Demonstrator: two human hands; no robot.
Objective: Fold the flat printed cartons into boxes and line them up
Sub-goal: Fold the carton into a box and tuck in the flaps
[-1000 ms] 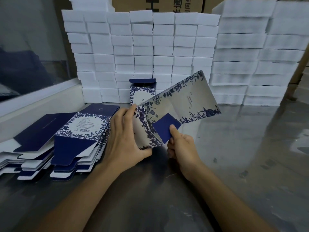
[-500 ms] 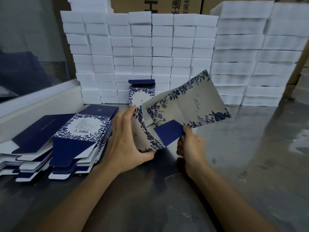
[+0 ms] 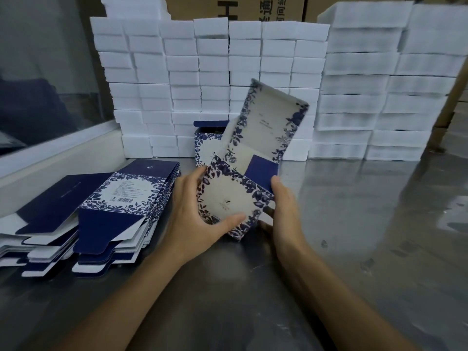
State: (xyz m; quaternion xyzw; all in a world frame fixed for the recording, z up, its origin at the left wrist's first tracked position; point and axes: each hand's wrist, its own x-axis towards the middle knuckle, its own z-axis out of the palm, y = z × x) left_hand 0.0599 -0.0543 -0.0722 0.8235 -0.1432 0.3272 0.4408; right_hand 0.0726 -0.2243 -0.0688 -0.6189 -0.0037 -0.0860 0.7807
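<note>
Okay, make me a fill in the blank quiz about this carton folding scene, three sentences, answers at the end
1. Both hands hold one half-folded carton above the ____ table.
2. The stacks of flat cartons lie beside the ____ hand.
3. The finished box stands against a wall of ____ foam blocks.

Answers: metal; left; white

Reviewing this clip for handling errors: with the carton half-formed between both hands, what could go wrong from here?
1. The carton is gripped only at its sides by the left hand and right hand; squeezing could crease the printed panels.
2. The navy flap and the tall panel stand loose and might fold crookedly.
3. The left forearm lies close to the flat carton stack and could knock it.
</note>
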